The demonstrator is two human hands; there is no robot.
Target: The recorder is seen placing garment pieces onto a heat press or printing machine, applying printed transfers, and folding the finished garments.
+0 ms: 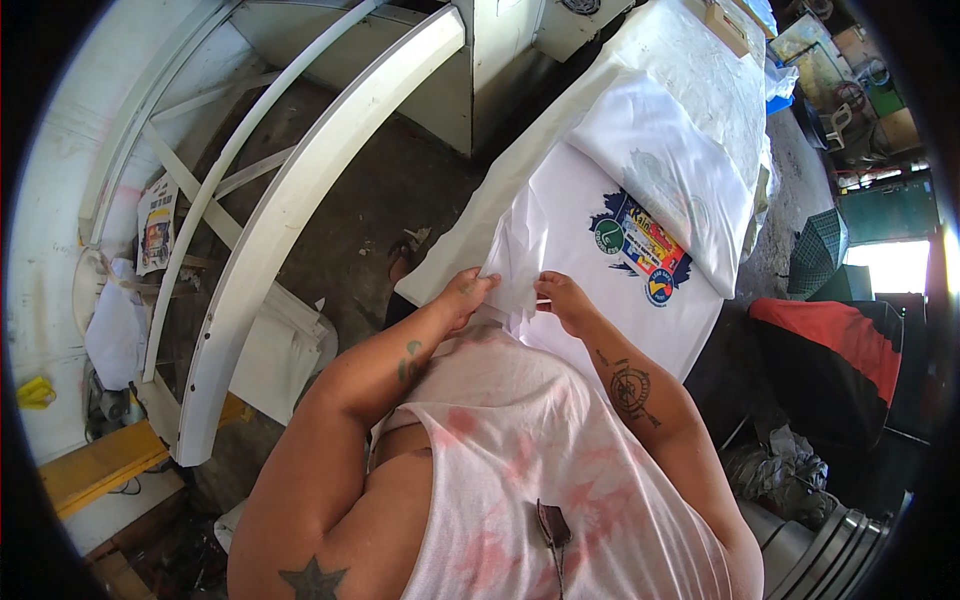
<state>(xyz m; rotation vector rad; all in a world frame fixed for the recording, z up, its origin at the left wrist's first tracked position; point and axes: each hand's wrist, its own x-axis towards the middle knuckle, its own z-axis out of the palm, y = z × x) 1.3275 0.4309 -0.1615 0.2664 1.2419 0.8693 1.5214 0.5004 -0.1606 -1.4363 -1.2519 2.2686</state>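
A white printed cloth (562, 215) lies over the near part of a long covered table, with a colourful print of blue, red, yellow and green on it. Its far right part is folded over, and a faint print shows through there. My left hand (468, 298) pinches the bunched left edge of this cloth close to my body. A short way to the right, my right hand (566, 303) has thumb and fingers closed on the same gathered edge. Between the two hands the fabric stands up in loose creases.
A pale sheet covers the table (690, 50), which runs away to the far right. On the left stands a curved white metal frame (330, 170) above a yellow beam (105, 475). To the right are a red and black cover (830, 350), a checked umbrella (818, 250) and grey plastic bags (785, 470).
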